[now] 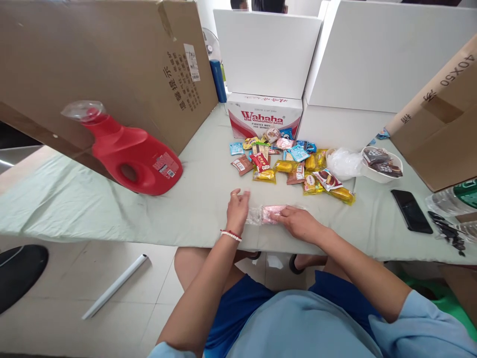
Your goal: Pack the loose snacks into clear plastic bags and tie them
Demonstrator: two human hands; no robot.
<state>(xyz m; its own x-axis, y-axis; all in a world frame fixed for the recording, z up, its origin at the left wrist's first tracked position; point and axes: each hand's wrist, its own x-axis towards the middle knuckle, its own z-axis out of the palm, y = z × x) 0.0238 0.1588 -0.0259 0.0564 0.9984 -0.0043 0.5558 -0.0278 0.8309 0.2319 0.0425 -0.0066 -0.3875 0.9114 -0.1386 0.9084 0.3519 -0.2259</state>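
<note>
A clear plastic bag with pink snack packets inside lies on the table's near edge, between my two hands. My left hand rests at the bag's left end, fingers curled onto its edge. My right hand lies flat on the bag's right end and presses it down. A pile of several small snack packets in yellow, red, blue and pink sits just beyond the bag.
A red detergent jug lies at the left. A Wahaha box, white boxes and cardboard sheets wall the back. At right are a white bag, a white bowl, a black phone and black clips.
</note>
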